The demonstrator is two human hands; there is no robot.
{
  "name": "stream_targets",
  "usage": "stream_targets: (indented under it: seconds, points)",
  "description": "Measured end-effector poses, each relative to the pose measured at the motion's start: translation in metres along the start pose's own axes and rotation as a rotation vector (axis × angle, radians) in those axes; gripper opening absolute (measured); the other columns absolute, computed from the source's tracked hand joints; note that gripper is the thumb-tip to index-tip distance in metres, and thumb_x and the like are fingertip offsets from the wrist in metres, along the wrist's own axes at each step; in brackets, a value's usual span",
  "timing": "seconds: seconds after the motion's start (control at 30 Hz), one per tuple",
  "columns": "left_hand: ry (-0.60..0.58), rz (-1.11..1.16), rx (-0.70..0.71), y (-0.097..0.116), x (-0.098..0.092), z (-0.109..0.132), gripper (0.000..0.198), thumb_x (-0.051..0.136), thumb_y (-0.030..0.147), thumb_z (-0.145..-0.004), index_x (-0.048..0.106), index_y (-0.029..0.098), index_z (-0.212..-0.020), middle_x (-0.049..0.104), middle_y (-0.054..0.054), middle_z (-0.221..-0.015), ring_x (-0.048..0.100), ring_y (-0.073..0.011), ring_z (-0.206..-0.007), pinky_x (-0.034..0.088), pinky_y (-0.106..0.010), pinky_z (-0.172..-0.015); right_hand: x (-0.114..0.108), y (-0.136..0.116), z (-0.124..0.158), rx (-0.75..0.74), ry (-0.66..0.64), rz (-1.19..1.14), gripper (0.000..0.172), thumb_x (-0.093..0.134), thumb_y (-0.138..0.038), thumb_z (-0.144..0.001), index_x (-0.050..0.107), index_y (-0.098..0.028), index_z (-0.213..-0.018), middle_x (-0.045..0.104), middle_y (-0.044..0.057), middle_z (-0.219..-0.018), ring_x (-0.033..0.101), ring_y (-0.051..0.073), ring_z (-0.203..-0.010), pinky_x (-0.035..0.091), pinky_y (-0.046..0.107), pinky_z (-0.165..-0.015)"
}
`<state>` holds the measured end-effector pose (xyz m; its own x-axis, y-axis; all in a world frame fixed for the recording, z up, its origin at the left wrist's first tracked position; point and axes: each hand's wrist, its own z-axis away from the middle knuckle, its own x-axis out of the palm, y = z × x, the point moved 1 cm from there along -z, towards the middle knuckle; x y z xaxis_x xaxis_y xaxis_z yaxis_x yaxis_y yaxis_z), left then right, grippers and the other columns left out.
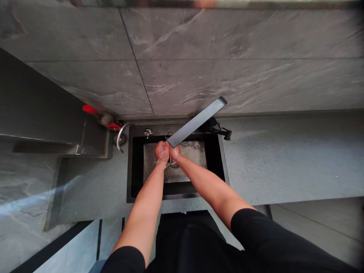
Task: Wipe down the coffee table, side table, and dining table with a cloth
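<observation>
Left hand (162, 151): over the middle of the sink (129, 170), palm side pressed against the right hand (175, 152); too small to tell whether the fingers are spread or curled, or whether anything lies between the palms.
Right hand: touching the left hand on its right side, above the middle of the sink; how its fingers lie cannot be told either.
Forearms: bare, reaching in over the near rim of the sink and meeting above its middle.
Sleeves: black, a left sleeve (125, 261) and a right sleeve (270, 235), both on the near side of the sink.
Faucet (197, 121): flat dark bar, slanting from behind the sink's back right corner down to its middle; the low end sits just above both hands.
Lever (226, 134): small and dark, at the sink's back right corner, beside the base of the faucet.
Sink: black and rectangular, set into the counter (270, 159); its floor is paler, with beads of water toward the back.
Drain (174, 165): in the sink floor, directly under the hands and partly hidden by them.
Knob (147, 132): small, metal, on the sink's back rim toward the left.
Curved tube (120, 137): bare metal, just outside the sink's back left corner.
Bottle (104, 118): red-capped, left of the curved tube, farther from the sink.
Wall (227, 57): grey veined tiles behind the sink.
</observation>
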<state>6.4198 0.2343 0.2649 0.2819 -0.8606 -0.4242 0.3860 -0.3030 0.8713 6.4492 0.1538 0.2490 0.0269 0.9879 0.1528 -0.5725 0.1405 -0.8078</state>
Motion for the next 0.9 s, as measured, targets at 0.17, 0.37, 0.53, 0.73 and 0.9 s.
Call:
stream_targets:
  seconds: [0.17,0.37,0.53,0.73,0.9]
  points:
    - [-0.181,-0.004,-0.036,-0.005,-0.016,0.001,0.038,0.071,0.059,-0.092,0.071,0.023,-0.081,0.073,-0.004,-0.080,0.068,-0.0255,-0.091,0.053,-0.035,-0.089,-0.051,-0.030,0.002,-0.023,-0.096,0.207,0.032,0.086,-0.040,-0.085,0.066,-0.022,-0.067,0.063,0.000,-0.062,0.064,0.022,-0.085,0.048,0.029,-0.077]
    - [-0.486,-0.059,0.197,0.022,-0.066,0.024,0.071,0.100,0.037,-0.062,0.078,0.027,-0.130,0.078,-0.008,-0.123,0.070,-0.0305,-0.112,0.052,-0.043,-0.107,-0.116,-0.100,0.034,-0.144,-0.423,0.420,0.041,0.102,-0.031,-0.058,0.075,-0.016,-0.084,0.065,-0.006,-0.068,0.051,0.012,-0.066,0.039,0.022,-0.063]
    - [-0.566,-0.251,0.321,0.070,-0.062,0.057,0.051,0.094,0.026,-0.062,0.078,0.023,-0.110,0.072,-0.008,-0.114,0.068,-0.0314,-0.110,0.054,-0.043,-0.102,-0.116,-0.144,0.081,-0.309,-0.532,0.394,0.051,0.100,-0.013,-0.049,0.080,-0.014,-0.096,0.074,-0.003,-0.087,0.061,0.014,-0.080,0.047,0.023,-0.073]
    - [-0.350,-0.220,0.283,0.132,-0.042,0.094,0.028,0.085,0.029,-0.078,0.068,0.022,-0.099,0.074,0.000,-0.092,0.065,-0.0223,-0.088,0.047,-0.031,-0.079,-0.126,-0.167,0.131,-0.456,-0.504,0.159,0.094,0.103,-0.015,-0.051,0.075,-0.021,-0.140,0.075,0.007,-0.135,0.069,0.024,-0.116,0.055,0.032,-0.097]
    - [-0.270,-0.017,0.320,0.163,-0.034,0.116,0.016,0.073,0.026,-0.087,0.072,0.021,-0.102,0.081,-0.003,-0.101,0.070,-0.0236,-0.095,0.051,-0.032,-0.085,-0.162,-0.122,0.142,-0.345,-0.366,-0.049,0.107,0.105,-0.017,-0.043,0.071,-0.022,-0.144,0.077,0.009,-0.133,0.072,0.025,-0.114,0.059,0.033,-0.095]
